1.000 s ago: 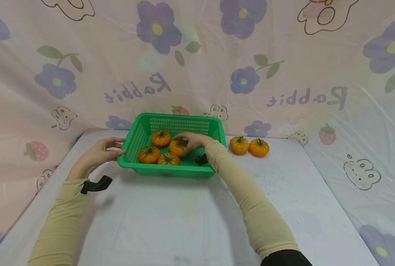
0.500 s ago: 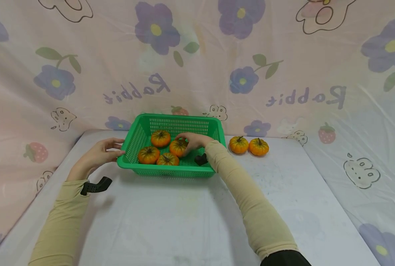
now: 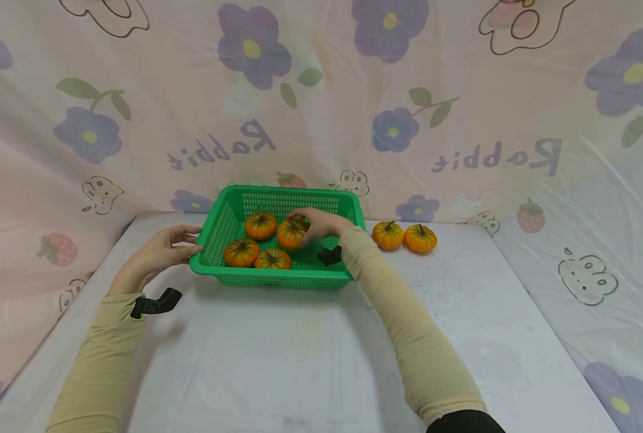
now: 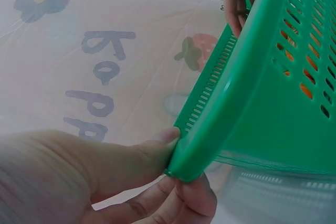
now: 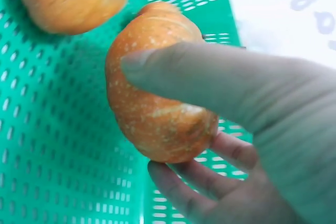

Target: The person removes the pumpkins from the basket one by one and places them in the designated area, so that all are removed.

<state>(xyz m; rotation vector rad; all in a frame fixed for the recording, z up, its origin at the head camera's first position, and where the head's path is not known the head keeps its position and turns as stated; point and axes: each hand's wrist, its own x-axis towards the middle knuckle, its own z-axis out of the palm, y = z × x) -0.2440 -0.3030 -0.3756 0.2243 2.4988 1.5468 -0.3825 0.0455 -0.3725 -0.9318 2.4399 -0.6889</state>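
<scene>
A green plastic basket (image 3: 278,278) with perforated walls stands at the back of the table. My left hand (image 3: 164,248) pinches its left rim, thumb above and fingers below, as the left wrist view of the rim (image 4: 210,124) shows. Inside the basket, my right hand (image 3: 322,224) grips a small orange pumpkin (image 3: 290,234). In the right wrist view the thumb lies across this pumpkin (image 5: 157,124) while the other fingers curl round its far side. Three more pumpkins sit in the basket's left half: one behind (image 3: 260,225), one at left (image 3: 241,252) and one in front (image 3: 273,260).
Two more small pumpkins, one nearer the basket (image 3: 388,235) and one farther right (image 3: 420,239), lie on the white table (image 3: 267,361) right of the basket. A printed cloth backdrop (image 3: 321,114) rises close behind the basket.
My right hand has shifted slightly up and to the right, and the pumpkin in it has risen a little. My left hand keeps its hold on the rim.
</scene>
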